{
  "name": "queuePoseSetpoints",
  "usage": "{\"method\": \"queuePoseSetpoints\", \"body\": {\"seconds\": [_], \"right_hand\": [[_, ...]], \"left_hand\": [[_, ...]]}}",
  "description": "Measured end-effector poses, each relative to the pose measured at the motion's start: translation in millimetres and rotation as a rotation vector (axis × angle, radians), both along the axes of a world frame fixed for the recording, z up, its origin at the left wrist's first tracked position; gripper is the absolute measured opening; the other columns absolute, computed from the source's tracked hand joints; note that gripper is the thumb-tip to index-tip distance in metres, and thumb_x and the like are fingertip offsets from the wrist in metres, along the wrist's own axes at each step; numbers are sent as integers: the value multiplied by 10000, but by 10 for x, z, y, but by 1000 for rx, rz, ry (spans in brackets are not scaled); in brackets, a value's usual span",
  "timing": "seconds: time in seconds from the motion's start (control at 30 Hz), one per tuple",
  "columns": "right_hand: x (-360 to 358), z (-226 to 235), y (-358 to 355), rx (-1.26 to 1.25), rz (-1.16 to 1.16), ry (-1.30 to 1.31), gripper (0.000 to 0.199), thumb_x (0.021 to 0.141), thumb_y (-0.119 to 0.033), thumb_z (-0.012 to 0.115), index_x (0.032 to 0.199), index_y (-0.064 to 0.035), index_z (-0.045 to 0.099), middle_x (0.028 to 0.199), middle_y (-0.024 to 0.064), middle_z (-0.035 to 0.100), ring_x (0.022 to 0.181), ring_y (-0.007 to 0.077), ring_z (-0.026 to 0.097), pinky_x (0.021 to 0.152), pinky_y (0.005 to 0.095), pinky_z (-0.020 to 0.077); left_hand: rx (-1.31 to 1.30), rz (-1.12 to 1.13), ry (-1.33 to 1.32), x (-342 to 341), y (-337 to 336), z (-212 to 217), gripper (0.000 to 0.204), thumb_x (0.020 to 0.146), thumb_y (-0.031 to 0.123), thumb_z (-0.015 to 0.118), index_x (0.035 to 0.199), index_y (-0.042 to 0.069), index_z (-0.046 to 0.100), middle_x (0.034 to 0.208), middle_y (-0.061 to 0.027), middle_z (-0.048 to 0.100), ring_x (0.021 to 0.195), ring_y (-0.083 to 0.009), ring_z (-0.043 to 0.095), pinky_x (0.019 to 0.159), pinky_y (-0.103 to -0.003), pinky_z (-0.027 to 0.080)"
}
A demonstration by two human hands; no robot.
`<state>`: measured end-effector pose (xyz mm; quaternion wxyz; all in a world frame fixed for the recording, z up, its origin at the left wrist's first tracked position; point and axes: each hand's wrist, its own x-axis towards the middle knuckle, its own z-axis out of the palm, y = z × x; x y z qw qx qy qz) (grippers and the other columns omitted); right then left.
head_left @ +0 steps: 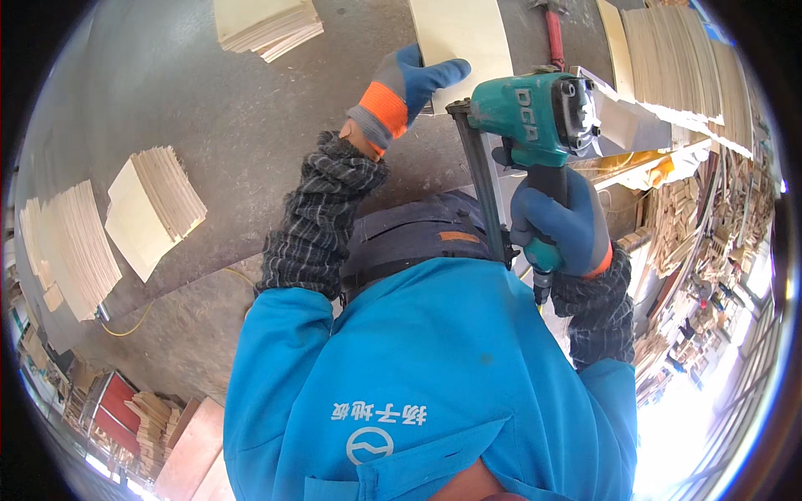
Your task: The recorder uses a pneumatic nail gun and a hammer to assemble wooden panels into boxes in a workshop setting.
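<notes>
My right hand (568, 213), in a blue glove with an orange cuff, is wrapped round the handle of a teal nail gun (520, 113). The gun's long dark magazine (480, 175) slants down toward my waist, and its nose end is at the near edge of a pale thin wooden board (464, 37). My left hand (409, 83), gloved the same way, grips that board at its left near corner. One digit lies over the board's face, while the other fingers are at its left edge and partly hidden.
A grey worktable (251, 108) carries stacks of thin boards at the far left (271, 25), near left (154, 209) and left edge (75, 242). More boards (672, 63) are piled at right. A red-handled hammer (555, 37) lies beyond the gun. A yellow hose (129, 327) hangs below the table.
</notes>
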<state>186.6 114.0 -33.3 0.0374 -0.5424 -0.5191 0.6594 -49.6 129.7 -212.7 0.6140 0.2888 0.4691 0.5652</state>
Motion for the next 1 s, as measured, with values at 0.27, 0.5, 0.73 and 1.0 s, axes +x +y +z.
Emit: {"method": "queuePoseSetpoints", "body": {"seconds": [0.27, 0.5, 0.73, 1.0], "right_hand": [[-73, 6, -16, 8, 18, -9, 300, 902, -237, 693, 1038, 25, 641, 761, 79, 683, 628, 133, 668, 575, 297, 542], [-73, 22, -32, 10, 23, -30, 362, 913, -212, 683, 1168, 44, 664, 784, 80, 689, 646, 130, 666, 594, 298, 550], [-175, 36, -73, 93, -5, -50, 195, 848, -203, 631, 815, -10, 637, 707, 72, 637, 623, 161, 612, 588, 317, 479], [-67, 42, -16, -7, 48, -34, 464, 896, -229, 680, 1280, 30, 662, 793, 63, 684, 664, 135, 663, 618, 294, 542]], "left_hand": [[46, 4, 61, 20, 44, -179, 444, 1005, 346, 771, 1287, 4, 749, 1089, -111, 795, 916, -169, 755, 792, -301, 611], [55, 17, 22, 47, 16, -122, 464, 994, 361, 781, 1292, 7, 747, 1112, -121, 795, 921, -184, 758, 792, -316, 614], [44, 5, -4, 30, 29, -171, 479, 983, 348, 791, 1321, 15, 729, 1146, -127, 787, 959, -189, 758, 816, -334, 623], [16, 6, -6, 40, 30, -133, 479, 976, 340, 795, 1316, 9, 726, 1144, -125, 785, 950, -193, 760, 804, -324, 626]]}}
